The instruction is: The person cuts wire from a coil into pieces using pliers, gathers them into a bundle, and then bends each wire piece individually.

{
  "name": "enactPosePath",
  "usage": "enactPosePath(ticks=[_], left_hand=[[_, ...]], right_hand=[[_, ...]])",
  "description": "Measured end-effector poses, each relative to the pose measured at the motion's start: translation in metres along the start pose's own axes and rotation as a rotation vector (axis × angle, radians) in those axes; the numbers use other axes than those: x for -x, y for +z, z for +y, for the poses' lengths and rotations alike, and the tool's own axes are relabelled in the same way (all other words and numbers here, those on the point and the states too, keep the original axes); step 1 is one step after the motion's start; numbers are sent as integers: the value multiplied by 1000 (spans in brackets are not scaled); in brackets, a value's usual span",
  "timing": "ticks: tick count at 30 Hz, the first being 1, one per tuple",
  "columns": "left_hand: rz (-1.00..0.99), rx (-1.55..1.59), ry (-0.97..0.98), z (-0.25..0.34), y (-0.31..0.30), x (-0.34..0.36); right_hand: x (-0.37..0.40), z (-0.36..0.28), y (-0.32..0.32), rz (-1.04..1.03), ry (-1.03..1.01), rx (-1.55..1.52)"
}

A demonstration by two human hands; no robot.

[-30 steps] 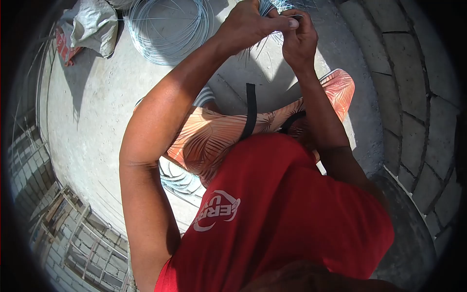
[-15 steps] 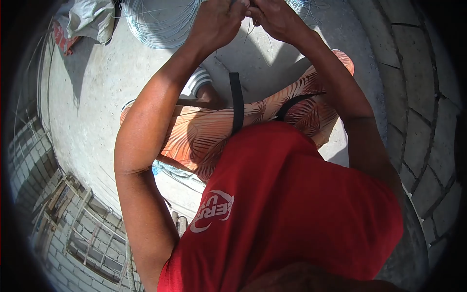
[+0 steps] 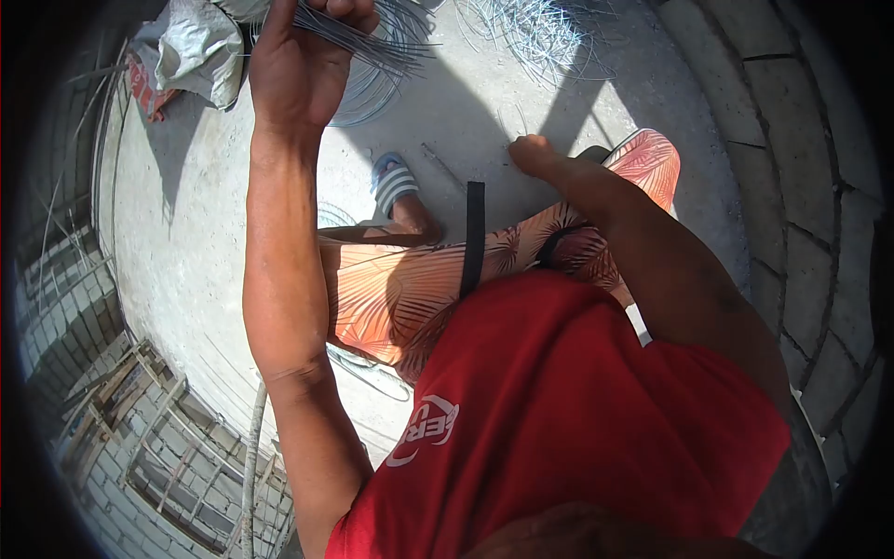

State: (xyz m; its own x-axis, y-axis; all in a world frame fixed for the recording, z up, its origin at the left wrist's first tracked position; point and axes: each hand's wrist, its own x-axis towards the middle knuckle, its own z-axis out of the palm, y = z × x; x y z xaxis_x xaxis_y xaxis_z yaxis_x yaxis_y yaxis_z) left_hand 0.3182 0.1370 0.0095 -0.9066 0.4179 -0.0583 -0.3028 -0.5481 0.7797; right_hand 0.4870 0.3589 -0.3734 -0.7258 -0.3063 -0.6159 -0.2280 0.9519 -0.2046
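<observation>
Nearest: red shirt (image 3: 559,401) with a white print, then patterned trousers (image 3: 391,298), legs folded, black strap (image 3: 475,238) lying over them. Thin wire loops (image 3: 377,377) show on the floor just left of the trousers. Striped sandal (image 3: 395,182) on one foot, in front of the lap.

Right hand (image 3: 534,155): low over the floor, past the knee area, fingers look curled in. Back of hand and wrist face the camera, so can't tell if anything is in it. A thin wire strand (image 3: 520,116) shows just beyond it; contact unclear.

Left hand (image 3: 312,65): farther out, arm stretched forward, palm turned up. It grasps the wire bundle (image 3: 386,45): bundle lies across the palm, under the curled fingers, loose ends fanning out to the right. Top frame edge crops the hand. Bundle sits well apart from the right hand, up and to its left.

Beyond: wire coil (image 3: 372,98) on the concrete floor (image 3: 186,252), partly hidden behind the left hand and bundle. Loose wire pile (image 3: 540,42) farther out, right of the coil, beyond the right hand. White sack (image 3: 200,58) left of the left hand, red bag (image 3: 146,91) beside it. Block wall (image 3: 782,140) along the right side.
</observation>
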Motion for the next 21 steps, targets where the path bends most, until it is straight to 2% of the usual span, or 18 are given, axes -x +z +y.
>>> enactPosePath(ticks=[3,4,10,12,14,18,19,21], left_hand=[[66,-21,156,9,-5,-3],[11,-30,192,10,-8,-3],[122,-7,294,10,7,0],[134,-4,319,9,15,1],[147,-4,338,6,20,3],[77,0,344,-3,19,13],[1,-11,327,-8,10,17],[56,-50,225,-17,-12,30]], right_hand=[[18,7,-9,27,-40,-84],[20,8,-8,47,-6,-111],[29,20,-3,180,104,-108],[36,7,-23,101,90,-93],[37,-2,-27,58,44,-45],[11,-2,1,131,-29,24],[12,-2,2,144,-31,28],[16,-3,1,122,-41,73]])
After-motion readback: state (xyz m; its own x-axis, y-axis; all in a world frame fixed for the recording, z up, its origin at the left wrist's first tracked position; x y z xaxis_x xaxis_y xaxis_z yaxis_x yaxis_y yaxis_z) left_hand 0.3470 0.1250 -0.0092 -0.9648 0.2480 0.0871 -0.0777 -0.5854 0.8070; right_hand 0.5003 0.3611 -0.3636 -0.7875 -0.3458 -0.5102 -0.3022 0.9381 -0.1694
